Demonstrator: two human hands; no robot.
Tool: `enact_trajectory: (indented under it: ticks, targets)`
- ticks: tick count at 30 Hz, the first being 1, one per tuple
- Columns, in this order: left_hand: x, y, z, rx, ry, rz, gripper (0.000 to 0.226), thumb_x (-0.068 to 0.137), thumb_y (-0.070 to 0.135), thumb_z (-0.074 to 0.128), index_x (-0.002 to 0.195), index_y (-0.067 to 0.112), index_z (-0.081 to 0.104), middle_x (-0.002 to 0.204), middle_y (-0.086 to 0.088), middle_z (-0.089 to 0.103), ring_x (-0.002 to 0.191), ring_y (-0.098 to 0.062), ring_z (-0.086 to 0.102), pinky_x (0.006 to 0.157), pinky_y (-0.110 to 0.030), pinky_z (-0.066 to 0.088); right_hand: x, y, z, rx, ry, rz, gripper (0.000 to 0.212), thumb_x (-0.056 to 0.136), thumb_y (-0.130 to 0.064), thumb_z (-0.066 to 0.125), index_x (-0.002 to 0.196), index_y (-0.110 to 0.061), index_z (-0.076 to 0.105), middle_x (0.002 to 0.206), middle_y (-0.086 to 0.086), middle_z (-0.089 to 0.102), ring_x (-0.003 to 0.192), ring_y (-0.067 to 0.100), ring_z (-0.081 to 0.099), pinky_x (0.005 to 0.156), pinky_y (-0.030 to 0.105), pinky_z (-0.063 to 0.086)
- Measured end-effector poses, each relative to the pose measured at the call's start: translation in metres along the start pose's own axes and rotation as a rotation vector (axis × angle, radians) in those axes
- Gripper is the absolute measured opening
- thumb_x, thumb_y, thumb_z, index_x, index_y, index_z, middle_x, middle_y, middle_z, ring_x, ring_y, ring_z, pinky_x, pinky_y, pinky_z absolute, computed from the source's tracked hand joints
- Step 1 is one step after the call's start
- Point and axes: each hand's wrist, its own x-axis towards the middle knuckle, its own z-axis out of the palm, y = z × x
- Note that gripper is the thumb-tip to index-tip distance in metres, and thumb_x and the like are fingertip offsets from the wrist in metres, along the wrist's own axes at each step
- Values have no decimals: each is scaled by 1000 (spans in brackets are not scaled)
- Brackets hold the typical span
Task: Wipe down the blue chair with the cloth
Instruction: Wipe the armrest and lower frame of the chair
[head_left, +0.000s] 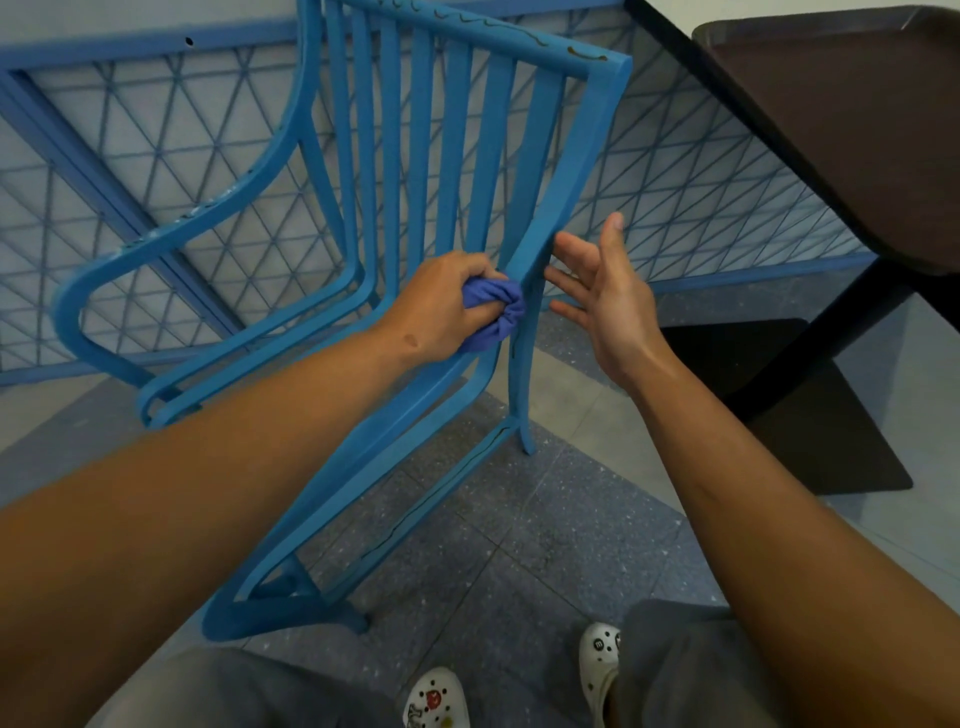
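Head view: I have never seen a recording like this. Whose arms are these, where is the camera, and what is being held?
There is no machine here. A person wears a wide-angle camera on the head, looking forward and down, so the two bare forearms reaching in from the bottom edge are their own. The left hand has its fingers curled round a bunched purple-blue cloth and presses it against the right side rail of a blue slatted metal chair, which looks tilted in this view. The right hand is open, fingers spread beside the same rail; whether it touches the rail is unclear. Below are a speckled grey tiled floor and the person's white clogs. A dark brown table stands at upper right, with a blue mesh railing behind the chair.
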Motion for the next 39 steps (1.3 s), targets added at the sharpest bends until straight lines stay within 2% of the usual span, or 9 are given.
enact_trajectory:
  ticks: [6,10,15,20,26,30,33,36,39]
  targets:
    - [-37,-15,-5,68,-80,-49,9,90,17,74,94,11,69,92,-4,62,83,-21,58,74,-34,47,-17,1,3,-105,-85,11,73,93,-73,38,149,-28,48,141,-23,52,119,7,64,100,37,52]
    - [-51,-10,-14,124,-118,-64,13,88,13,71,80,10,62,77,-2,57,72,-20,53,64,-36,43,-31,5,2,-225,-181,53,33,93,-67,54,120,-51,58,123,-28,60,108,6,70,99,40,55]
    - [-52,2,-22,130,-108,-86,10,87,18,73,95,13,74,87,-3,71,79,-20,64,68,-34,50,-50,9,6,-392,-324,183,25,96,-59,58,115,-43,60,129,-10,66,96,7,74,91,37,57]
    - [-58,30,-12,-94,17,-186,24,90,24,74,112,18,75,101,2,75,89,-14,69,77,-31,56,-67,9,20,-210,-325,294,41,99,-64,47,118,-34,67,113,-4,76,95,21,76,83,41,61]
    - [-63,49,-2,-424,-233,-398,51,95,1,60,144,13,54,131,-5,66,118,-17,63,105,-36,51,-72,22,29,18,-175,461,50,100,-57,53,125,-16,65,111,13,76,93,34,76,85,52,60]
    - [-64,49,3,-712,-305,-452,51,96,-11,52,145,2,47,137,-11,60,122,-20,60,102,-27,52,-69,34,24,76,-135,496,31,99,-43,62,117,-18,68,95,6,78,81,25,77,69,39,62]
    - [-56,43,1,-533,-285,-357,66,98,-3,55,157,6,29,156,-5,43,137,-12,46,104,-19,44,-58,37,15,-60,-99,410,18,97,-32,61,109,-21,70,87,-1,77,69,9,73,58,27,57]
    - [-46,31,1,-235,-143,-167,62,100,12,57,157,16,34,154,3,48,130,-8,51,106,-24,43,-44,40,-5,-472,-54,202,15,93,-28,58,92,-19,70,70,-11,72,55,-3,62,47,14,45]
    - [-35,19,8,-55,-30,-76,57,100,22,58,153,19,38,149,1,51,132,-12,50,106,-23,39,-32,51,-23,-804,-81,133,24,91,-33,58,87,-13,70,75,-5,69,60,6,57,51,23,44]
